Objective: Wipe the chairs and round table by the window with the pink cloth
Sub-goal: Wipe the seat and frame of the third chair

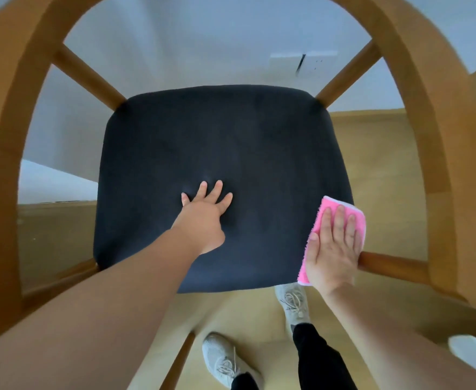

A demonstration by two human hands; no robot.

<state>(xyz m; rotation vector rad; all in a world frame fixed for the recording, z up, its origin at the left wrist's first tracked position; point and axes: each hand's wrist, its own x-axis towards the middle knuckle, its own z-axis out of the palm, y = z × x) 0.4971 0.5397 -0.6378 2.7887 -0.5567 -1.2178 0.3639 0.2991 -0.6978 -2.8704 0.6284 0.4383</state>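
Both forearms reach in from the bottom edge, over two pale shoes [225, 361] on the floor. Further out, the right hand [333, 250] lies flat on the pink cloth [360, 224], fingers straight and together, pressing it down and not gripping it. The cloth sits on the seat's [217, 136] right front corner, above the wooden side rail [394, 267], with its long axis running near to far along the seat's right edge. Almost all of the dark seat lies to the left of it, so the wipe likely has to travel leftward. The left hand [205, 218] is in that path, near mid-seat, fingers spread flat and holding nothing. Beyond, the chair's curved frame [416, 108] arches round.
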